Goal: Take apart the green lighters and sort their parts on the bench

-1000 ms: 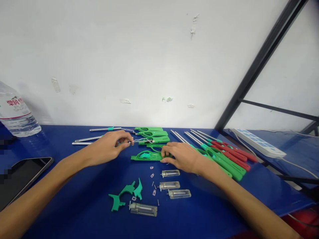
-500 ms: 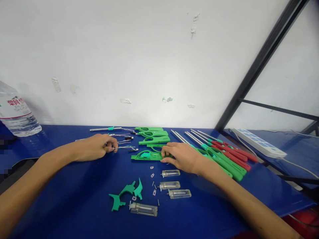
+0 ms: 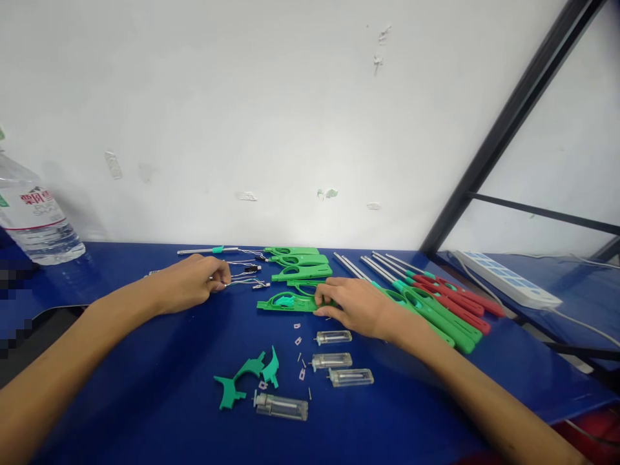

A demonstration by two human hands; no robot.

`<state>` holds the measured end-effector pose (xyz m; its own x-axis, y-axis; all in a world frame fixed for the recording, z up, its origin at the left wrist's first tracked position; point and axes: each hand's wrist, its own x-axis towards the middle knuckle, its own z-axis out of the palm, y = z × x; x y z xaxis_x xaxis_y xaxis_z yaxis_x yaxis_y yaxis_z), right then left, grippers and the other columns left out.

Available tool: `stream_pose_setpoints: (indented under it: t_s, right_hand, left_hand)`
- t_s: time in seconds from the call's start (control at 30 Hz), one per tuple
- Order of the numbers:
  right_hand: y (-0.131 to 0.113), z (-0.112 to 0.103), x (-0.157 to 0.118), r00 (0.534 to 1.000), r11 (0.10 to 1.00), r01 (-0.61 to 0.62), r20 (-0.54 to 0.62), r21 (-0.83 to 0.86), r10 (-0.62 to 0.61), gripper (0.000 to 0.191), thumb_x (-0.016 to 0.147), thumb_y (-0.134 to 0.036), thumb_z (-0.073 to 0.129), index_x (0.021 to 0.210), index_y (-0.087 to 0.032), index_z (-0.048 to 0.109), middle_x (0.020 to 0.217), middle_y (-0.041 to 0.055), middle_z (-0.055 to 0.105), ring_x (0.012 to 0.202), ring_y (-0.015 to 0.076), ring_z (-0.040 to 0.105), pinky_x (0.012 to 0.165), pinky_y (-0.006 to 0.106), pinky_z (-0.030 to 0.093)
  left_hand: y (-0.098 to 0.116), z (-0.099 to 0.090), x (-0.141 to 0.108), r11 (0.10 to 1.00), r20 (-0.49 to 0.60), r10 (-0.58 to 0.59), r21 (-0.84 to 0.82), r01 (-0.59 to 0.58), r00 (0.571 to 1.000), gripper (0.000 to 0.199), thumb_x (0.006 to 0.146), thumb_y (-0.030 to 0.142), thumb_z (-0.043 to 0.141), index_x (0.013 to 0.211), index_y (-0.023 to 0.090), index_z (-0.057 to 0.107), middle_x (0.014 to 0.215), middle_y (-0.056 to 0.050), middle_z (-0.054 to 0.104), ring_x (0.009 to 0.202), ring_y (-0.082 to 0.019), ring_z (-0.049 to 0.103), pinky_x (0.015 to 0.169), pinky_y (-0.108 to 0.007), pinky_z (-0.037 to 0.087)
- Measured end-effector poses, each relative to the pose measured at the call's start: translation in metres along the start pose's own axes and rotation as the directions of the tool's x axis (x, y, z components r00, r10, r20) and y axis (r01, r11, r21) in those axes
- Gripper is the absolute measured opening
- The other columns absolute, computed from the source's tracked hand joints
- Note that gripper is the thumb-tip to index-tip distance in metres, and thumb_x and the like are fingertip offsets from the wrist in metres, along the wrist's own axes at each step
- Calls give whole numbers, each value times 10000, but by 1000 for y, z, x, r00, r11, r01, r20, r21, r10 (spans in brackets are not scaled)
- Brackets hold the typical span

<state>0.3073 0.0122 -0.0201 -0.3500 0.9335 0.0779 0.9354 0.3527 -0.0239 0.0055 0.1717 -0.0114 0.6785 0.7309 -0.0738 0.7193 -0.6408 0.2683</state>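
My left hand point(image 3: 191, 283) is closed in a pinch over thin wires point(image 3: 242, 281) that run right to a small black-and-white piece point(image 3: 261, 285). What else its fingertips cover is hidden. With its thumb and fingers, my right hand point(image 3: 356, 307) grips the right end of an open green lighter casing half point(image 3: 285, 302). A teal trigger point(image 3: 285, 299) lies inside that casing. Just behind, more green casings point(image 3: 300, 272) lie in a stack of rows. A metal lighter tube point(image 3: 198, 250) with a teal collar and wires lies beyond my left hand.
Clear fuel tanks point(image 3: 281, 407), teal trigger pieces point(image 3: 230, 392), tiny pink clips point(image 3: 302, 374) and pins lie in front. Green lighters point(image 3: 438, 320) and red lighters point(image 3: 453, 297) are at right, near a power strip point(image 3: 508, 278). A water bottle point(image 3: 39, 223) stands at left.
The wires at my left hand have shifted slightly, their black-and-white end moving a little away from me. My right hand stays on the casing. The view has moved slightly.
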Motion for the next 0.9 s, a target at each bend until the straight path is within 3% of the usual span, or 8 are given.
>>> stream_pose_setpoints:
  t_s: [0.6,0.9]
  right_hand:
    - [0,2,0,1000,1000,2,-23,-7,-2,125,975,-351,594,969,-228,615,929,7,675,790,169,624,613,277,333]
    - [0,2,0,1000,1000,9,-22,-8,-9,126,979,-351,588,970,-227,610,934,8,671,802,170,625,612,285,338]
  left_hand:
    - [-17,13,10,986,-69,78,155,-66,995,140,811,251,442,848,241,577,760,-29,646,714,-225,597,626,-303,378]
    - [-16,19,13,963,-149,108,259,-67,983,260,893,239,353,965,229,603,975,-94,645,878,-267,625,701,-338,432]
